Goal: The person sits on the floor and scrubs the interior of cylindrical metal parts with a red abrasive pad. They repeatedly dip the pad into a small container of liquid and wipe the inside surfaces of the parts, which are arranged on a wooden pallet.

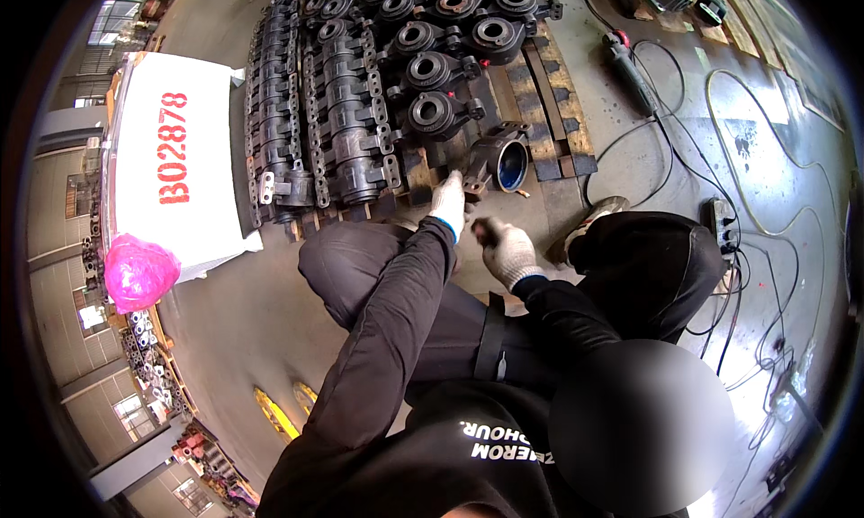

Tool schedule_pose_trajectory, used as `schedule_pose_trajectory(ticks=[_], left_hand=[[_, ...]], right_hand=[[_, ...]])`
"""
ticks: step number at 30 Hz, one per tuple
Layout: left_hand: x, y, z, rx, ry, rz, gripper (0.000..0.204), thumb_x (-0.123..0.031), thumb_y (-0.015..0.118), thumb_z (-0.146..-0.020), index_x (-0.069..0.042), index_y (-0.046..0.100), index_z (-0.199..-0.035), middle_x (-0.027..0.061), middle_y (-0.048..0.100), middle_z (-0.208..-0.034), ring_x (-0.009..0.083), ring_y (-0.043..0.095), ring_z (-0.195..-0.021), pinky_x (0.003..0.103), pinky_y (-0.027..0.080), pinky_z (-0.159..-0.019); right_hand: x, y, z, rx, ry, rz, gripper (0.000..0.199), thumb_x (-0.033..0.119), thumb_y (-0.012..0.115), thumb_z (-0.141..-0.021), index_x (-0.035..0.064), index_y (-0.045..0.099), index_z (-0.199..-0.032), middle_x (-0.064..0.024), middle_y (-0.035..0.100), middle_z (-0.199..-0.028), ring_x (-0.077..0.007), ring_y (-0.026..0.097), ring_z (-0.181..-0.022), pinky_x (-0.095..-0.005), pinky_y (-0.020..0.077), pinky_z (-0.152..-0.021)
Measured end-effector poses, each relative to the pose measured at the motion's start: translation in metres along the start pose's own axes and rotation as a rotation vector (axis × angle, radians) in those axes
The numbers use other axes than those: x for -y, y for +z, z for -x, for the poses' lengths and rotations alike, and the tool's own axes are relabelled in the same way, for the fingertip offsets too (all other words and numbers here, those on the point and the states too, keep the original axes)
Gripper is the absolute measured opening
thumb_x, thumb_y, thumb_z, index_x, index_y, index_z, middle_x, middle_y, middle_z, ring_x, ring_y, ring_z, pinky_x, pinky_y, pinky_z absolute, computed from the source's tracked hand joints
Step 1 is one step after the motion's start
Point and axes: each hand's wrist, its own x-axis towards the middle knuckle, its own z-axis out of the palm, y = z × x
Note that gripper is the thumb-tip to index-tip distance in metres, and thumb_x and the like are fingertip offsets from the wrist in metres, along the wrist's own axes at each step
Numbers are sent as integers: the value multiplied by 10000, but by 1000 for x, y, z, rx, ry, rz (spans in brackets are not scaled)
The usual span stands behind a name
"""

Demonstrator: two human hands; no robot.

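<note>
I crouch on a concrete floor in black clothes and white knit gloves. My left hand (447,198) reaches forward and grips the near flange of a dark metal casting (498,162) that lies tipped on its side at the pallet's front edge; its round bore shows blue inside. My right hand (506,250) hovers just below and to the right of the left one, its fingers curled around a small dark thing (475,229) that I cannot identify. Both knees frame the hands.
Rows of similar dark castings (360,95) fill a wooden pallet (553,113) ahead. A big white sack (180,158) with a pink bag (139,270) stands at left. An angle grinder (630,63), a power strip (720,221) and cables lie at right.
</note>
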Motion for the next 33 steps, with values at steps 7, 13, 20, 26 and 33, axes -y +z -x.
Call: schedule_pose_trajectory(ticks=[7, 13, 20, 26, 33], left_hand=[[-2, 9, 17, 0, 41, -18, 448, -524, 472, -1044, -128, 680, -1011, 23, 665, -758, 133, 525, -522, 298, 401, -447], [6, 9, 6, 12, 71, -35, 456, -530, 469, -1042, -130, 686, -1020, 33, 671, -763, 151, 534, -516, 313, 396, -446], [19, 5, -14, 41, 67, 123, 404, -511, 502, -1039, -152, 673, -964, 24, 653, -729, 145, 510, -491, 306, 369, -423], [7, 14, 11, -57, 38, 10, 426, -533, 514, -1035, -129, 644, -995, 32, 643, -730, 148, 500, -470, 319, 366, -397], [1, 17, 9, -88, 39, -22, 459, -554, 507, -1027, -125, 670, -1026, 34, 651, -777, 153, 534, -522, 315, 406, -440]], right_hand=[[-4, -28, -40, -713, 350, -310, 322, 127, 703, -923, -9, 598, -1195, -194, 710, -1034, -293, 712, -958, -377, 546, -898], [-1, -36, -56, -546, -27, -399, 342, -8, 625, -952, 15, 582, -1290, -130, 694, -1157, -193, 663, -1051, -317, 514, -961], [-7, -20, -51, -406, -216, -17, 377, 83, 735, -820, 139, 710, -1192, -122, 685, -1124, -383, 670, -1019, -435, 562, -864], [-51, -2, -33, -304, 47, 133, 183, 114, 716, -859, 126, 723, -1041, -137, 687, -1022, -381, 685, -940, -451, 567, -804], [-50, -9, -35, -565, -12, 78, 220, 198, 734, -901, 151, 660, -1103, -161, 664, -1024, -412, 683, -876, -497, 549, -735]])
